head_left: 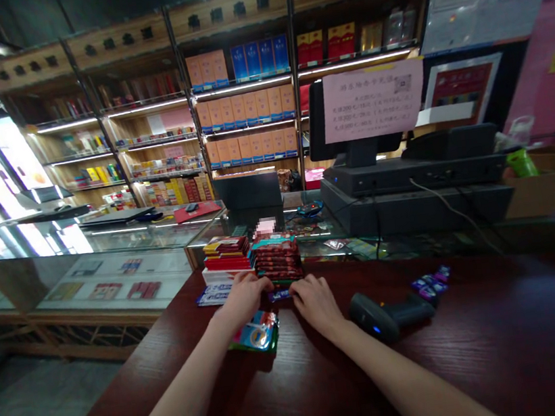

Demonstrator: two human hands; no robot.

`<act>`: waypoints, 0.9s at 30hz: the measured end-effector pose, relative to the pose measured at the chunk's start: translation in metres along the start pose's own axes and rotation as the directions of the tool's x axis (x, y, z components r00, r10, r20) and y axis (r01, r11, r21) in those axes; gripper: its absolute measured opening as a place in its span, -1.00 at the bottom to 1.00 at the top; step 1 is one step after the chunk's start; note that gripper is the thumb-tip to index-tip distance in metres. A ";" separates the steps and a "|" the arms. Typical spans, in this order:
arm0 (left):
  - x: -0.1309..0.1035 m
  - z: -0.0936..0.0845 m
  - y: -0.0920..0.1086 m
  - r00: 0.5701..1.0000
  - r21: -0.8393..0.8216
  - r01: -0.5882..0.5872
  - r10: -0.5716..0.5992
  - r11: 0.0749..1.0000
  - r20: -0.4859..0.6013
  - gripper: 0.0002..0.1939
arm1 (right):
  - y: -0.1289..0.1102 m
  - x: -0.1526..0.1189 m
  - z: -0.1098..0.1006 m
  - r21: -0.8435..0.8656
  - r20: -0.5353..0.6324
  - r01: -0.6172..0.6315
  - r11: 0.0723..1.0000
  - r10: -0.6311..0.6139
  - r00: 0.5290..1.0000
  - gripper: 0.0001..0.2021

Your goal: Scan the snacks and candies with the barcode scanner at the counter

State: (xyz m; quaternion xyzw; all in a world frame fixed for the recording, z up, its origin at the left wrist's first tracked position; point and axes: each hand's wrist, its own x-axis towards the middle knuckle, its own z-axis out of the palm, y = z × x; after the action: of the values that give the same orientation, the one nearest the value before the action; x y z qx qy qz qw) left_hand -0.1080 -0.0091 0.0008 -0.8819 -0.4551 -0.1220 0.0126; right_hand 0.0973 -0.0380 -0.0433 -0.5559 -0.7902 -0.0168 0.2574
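Note:
A small purple packet (279,296) lies at the foot of a stack of dark red-brown packets (277,260). My left hand (247,296) has its fingers curled at the packet's left end. At the right end, the fingers of my right hand (316,300) are bent and pressed together on it. Under my left wrist is a shiny blue and green pouch (259,333), partly covered. White and blue packets (213,295) lie just left of my left hand, beside a pile of red and yellow boxes (227,254).
A black barcode scanner (391,316) lies right of my right hand, with purple sachets (431,282) beyond it. Behind the dark wooden counter (322,393) stand a monitor (317,121) and glass display cases (114,284). Shelves of boxed goods line the wall.

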 end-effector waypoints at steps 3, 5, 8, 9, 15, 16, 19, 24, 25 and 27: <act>0.000 0.000 0.001 1.000 -0.011 -0.016 0.016 1.000 0.013 -0.62 | 0.001 -0.003 -0.002 0.034 0.036 0.089 0.995 -0.090 0.995 -0.75; 0.001 0.000 0.002 0.999 -0.013 -0.024 0.024 1.000 0.037 -0.61 | 0.002 -0.004 -0.002 0.049 0.055 0.102 0.994 -0.104 0.993 -0.72; 0.001 0.002 0.001 0.998 0.002 -0.014 0.014 1.000 0.068 -0.58 | 0.003 -0.004 0.000 0.050 0.074 0.087 0.995 -0.090 0.993 -0.70; 0.002 0.003 0.000 0.997 0.009 -0.008 0.007 1.000 0.074 -0.58 | 0.003 -0.004 0.001 0.046 0.077 0.082 0.996 -0.086 0.993 -0.70; 0.003 0.010 -0.004 0.996 0.056 0.005 -0.010 0.998 0.087 -0.53 | 0.002 -0.006 0.004 0.040 0.062 0.082 0.996 -0.085 0.994 -0.71; 0.003 0.011 -0.005 0.996 0.069 0.001 -0.007 0.998 0.084 -0.53 | 0.002 -0.006 0.005 0.042 0.057 0.082 0.996 -0.084 0.995 -0.71; 0.004 0.015 -0.006 0.997 0.091 -0.005 -0.002 0.996 0.079 -0.52 | 0.002 -0.007 0.005 0.040 0.058 0.081 0.996 -0.083 0.995 -0.72; 0.003 0.017 -0.007 0.997 0.079 -0.003 -0.003 0.997 0.072 -0.53 | 0.003 -0.006 0.005 0.039 0.062 0.075 0.996 -0.077 0.995 -0.71; 0.003 0.017 -0.007 0.998 0.075 -0.002 -0.003 0.997 0.070 -0.53 | 0.003 -0.007 0.005 0.039 0.061 0.073 0.997 -0.076 0.995 -0.71; 0.003 0.015 -0.005 0.998 0.066 0.000 -0.004 0.998 0.064 -0.54 | 0.002 -0.007 0.004 0.038 0.062 0.073 0.997 -0.075 0.995 -0.71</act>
State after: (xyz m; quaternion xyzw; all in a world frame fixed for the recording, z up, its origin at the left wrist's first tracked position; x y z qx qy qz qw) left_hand -0.1077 -0.0022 -0.0132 -0.8841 -0.4598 -0.0787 0.0272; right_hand 0.0995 -0.0421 -0.0500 -0.5219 -0.8181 0.0054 0.2415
